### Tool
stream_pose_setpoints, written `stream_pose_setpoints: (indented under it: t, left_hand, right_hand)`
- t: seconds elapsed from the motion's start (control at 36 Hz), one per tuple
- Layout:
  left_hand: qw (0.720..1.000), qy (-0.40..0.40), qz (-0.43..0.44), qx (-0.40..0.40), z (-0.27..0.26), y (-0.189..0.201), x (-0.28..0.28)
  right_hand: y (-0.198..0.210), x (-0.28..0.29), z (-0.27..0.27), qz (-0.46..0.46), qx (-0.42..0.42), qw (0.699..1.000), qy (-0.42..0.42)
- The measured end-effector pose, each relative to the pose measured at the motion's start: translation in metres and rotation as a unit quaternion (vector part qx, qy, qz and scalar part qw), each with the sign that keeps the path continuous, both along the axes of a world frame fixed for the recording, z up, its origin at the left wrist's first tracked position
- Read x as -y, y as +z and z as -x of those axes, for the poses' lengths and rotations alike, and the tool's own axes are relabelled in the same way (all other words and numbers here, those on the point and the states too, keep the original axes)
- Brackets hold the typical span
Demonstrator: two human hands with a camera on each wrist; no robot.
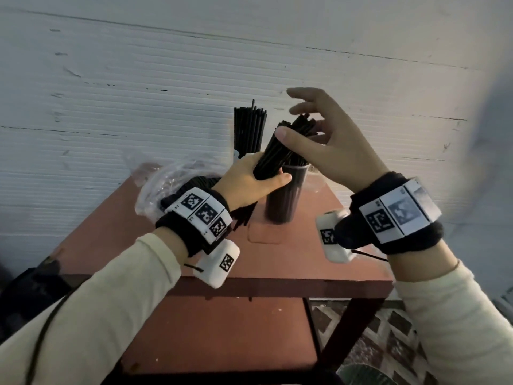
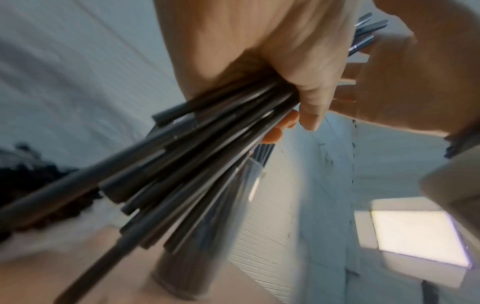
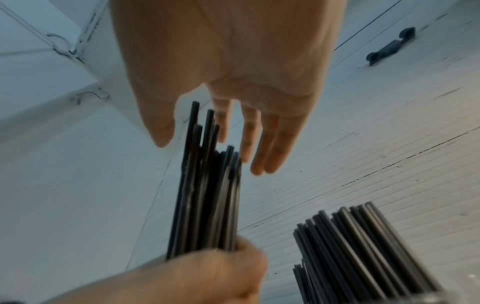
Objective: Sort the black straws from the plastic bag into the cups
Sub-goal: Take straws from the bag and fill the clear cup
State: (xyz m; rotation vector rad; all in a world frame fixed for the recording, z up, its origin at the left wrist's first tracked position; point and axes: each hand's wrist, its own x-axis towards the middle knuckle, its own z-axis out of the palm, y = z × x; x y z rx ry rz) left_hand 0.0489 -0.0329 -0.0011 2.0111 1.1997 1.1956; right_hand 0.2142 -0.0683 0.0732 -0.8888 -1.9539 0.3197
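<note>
My left hand grips a bundle of black straws low down and holds it tilted over a clear cup that is packed with straws. My right hand is open at the bundle's top end, fingers spread and thumb against its side. In the right wrist view the straight fingers hover by the bundle's tips, above my left hand. The left wrist view shows my left hand round the fanned-out lower ends of the bundle. A second cup of straws stands behind. The clear plastic bag with more straws lies at the left.
Everything stands on a small red-brown table pushed against a white ribbed wall. The table's front edge is near my wrists, with a lower shelf and patterned floor below. A dark object sits at the left.
</note>
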Motion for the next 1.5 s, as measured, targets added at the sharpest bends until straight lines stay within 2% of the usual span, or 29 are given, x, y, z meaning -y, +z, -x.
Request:
stream_pose_setpoints:
  t: [0.14,0.25,0.39,0.5,0.67,0.75,0.92,0.97,1.08,1.17,1.28,1.39,1.5]
  left_hand:
    - [0.991,-0.051,0.085,0.095,-0.018,-0.016,0.004]
    - [0.984,-0.05,0.136,0.103,-0.016,-0.029,0.006]
    - [0.981,-0.04,0.147,0.117,-0.012,-0.027,0.009]
    - [0.977,-0.036,0.173,0.12,-0.01,-0.029,0.011]
    - [0.974,-0.039,0.22,0.039,-0.006,-0.05,0.007]
    - [0.976,-0.049,0.207,0.038,-0.006,-0.045,0.011]
    - [0.985,-0.069,0.156,0.008,-0.001,-0.031,0.015]
    - [0.985,-0.102,0.137,-0.017,0.001,-0.02,0.022]
    - [0.971,-0.183,0.128,-0.082,0.002,0.001,0.036]
    - [0.968,-0.194,0.113,-0.114,0.003,0.001,0.034]
    - [0.977,-0.187,0.094,-0.032,-0.005,-0.011,0.024]
    - [0.98,-0.168,0.099,0.035,-0.011,-0.014,0.004]
    - [0.989,-0.053,0.047,0.129,-0.018,-0.01,-0.014]
  right_hand:
    - [-0.018,-0.013,0.017,-0.067,0.039,0.997,-0.021]
    - [-0.039,-0.024,0.022,-0.025,0.112,0.993,-0.018]
    - [-0.044,-0.022,0.029,-0.067,0.065,0.996,-0.005]
    - [-0.047,-0.027,0.034,-0.069,0.104,0.992,0.014]
    - [-0.057,-0.026,0.037,-0.074,0.075,0.994,0.014]
    - [-0.056,-0.021,0.038,-0.069,0.048,0.996,0.019]
    - [-0.045,-0.014,0.025,0.033,-0.043,0.998,0.015]
    - [-0.042,-0.013,0.019,0.076,-0.024,0.996,0.041]
    - [-0.042,-0.009,0.012,0.153,0.069,0.978,0.125]
    - [-0.046,-0.007,0.015,0.151,0.124,0.973,0.126]
    - [-0.048,-0.014,0.016,0.112,0.126,0.981,0.093]
    - [-0.029,-0.025,0.007,0.075,0.077,0.99,0.094]
    - [0.005,-0.042,-0.012,0.056,-0.027,0.996,0.062]
